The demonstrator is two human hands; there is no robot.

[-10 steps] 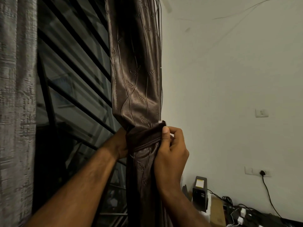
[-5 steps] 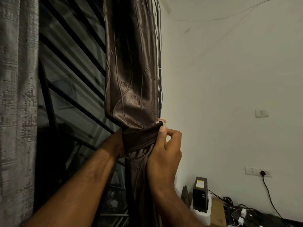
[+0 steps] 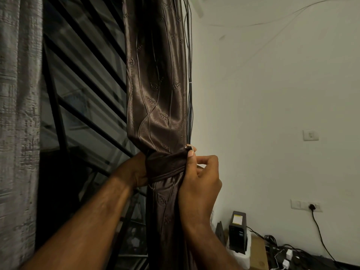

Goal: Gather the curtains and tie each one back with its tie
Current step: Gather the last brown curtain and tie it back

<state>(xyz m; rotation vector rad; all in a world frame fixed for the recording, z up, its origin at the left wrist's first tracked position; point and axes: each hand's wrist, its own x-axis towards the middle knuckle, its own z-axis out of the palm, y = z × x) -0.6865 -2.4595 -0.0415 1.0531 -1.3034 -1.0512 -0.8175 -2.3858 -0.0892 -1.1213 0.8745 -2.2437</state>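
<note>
Both hands have risen slightly: the right hand (image 3: 198,178) pinches the dark brown fabric tie (image 3: 165,165) around the glossy brown curtain (image 3: 155,94); left hand (image 3: 134,170) grips behind, fastening nearly finished.

Glossy brown curtain (image 3: 155,106) with embossed vines, darker brown tie (image 3: 165,164), white wall (image 3: 272,114).

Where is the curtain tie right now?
In the head view the tie sits just below centre, wrapped around the gathered brown curtain, between the left hand and the right hand.
</note>
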